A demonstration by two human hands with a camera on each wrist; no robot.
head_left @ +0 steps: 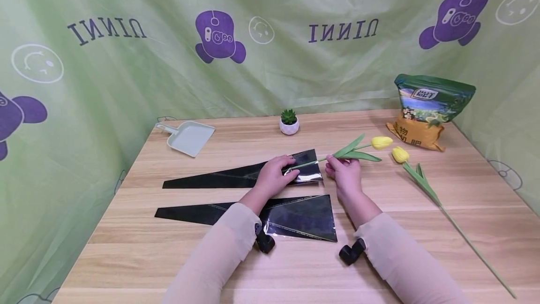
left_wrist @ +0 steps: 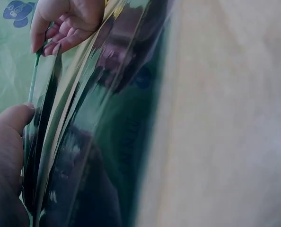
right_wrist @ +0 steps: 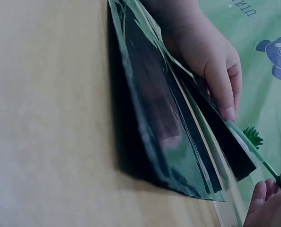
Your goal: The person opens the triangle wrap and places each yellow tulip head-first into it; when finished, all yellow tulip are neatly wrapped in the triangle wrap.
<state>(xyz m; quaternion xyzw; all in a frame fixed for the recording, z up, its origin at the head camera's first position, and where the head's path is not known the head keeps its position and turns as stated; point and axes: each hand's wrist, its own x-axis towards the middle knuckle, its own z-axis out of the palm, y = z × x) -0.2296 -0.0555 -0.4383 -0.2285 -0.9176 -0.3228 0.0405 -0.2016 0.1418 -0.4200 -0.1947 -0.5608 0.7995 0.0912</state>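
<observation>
Head view, working outward from the bottom edge: two pale sleeves stretched over a wood-grain table, with a black gadget at each cuff. Just past the cuffs, one glossy black wrapper, lying flat, partly under the left arm, wide end to the right, thin lines and tiny print on it (too small to read, sorry). Beyond that, the main bit: a yellow tulip pinched by both hands at once. Left hand on the lower stem, right over a second black wrapper; right hand farther up, fingertips on the stem by the leaves. So, apart from each other but both on the same flower, bloom well past the wrapper's wide end. Left wrist cam: thumb right up against the stem, wrapper layers slightly spread beside it. Bottom of the stem inside the wrapper or just on top? Can't tell. Over to the right, another yellow tulip, loose on the table, bloom end pointing away. Farther back, a green-and-orange bag at right, a little potted succulent mid-table, a pale grey dustpan at left. Behind everything, a green curtain with purple cartoon figures and smileys.
</observation>
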